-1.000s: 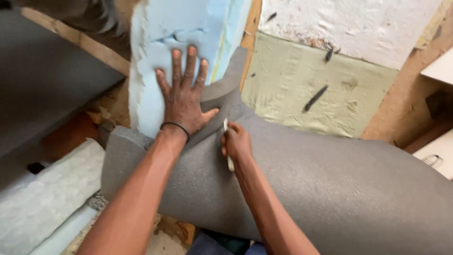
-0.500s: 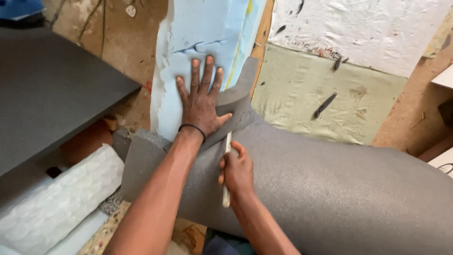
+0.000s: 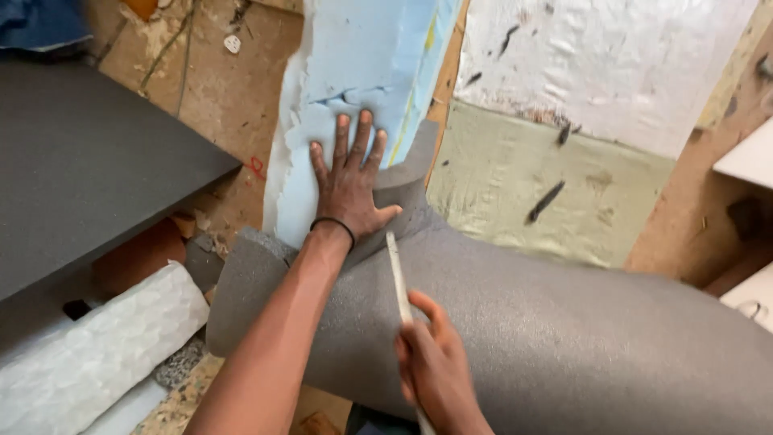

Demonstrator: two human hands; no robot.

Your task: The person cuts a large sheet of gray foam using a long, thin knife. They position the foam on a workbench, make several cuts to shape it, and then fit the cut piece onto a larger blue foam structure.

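Flat, left hand (image 3: 348, 187) presses spongy blue foam (image 3: 354, 72).

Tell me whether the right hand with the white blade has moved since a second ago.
Yes. The right hand has slid back toward the person along the grey foam sheet, away from the left hand, which stays flat on the blue foam block.

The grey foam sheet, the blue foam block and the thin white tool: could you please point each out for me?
grey foam sheet (image 3: 564, 322), head view, on its broad top surface.
blue foam block (image 3: 354, 56), head view, on its upper face.
thin white tool (image 3: 398, 274), head view, mid-shaft above the right hand (image 3: 435, 366).
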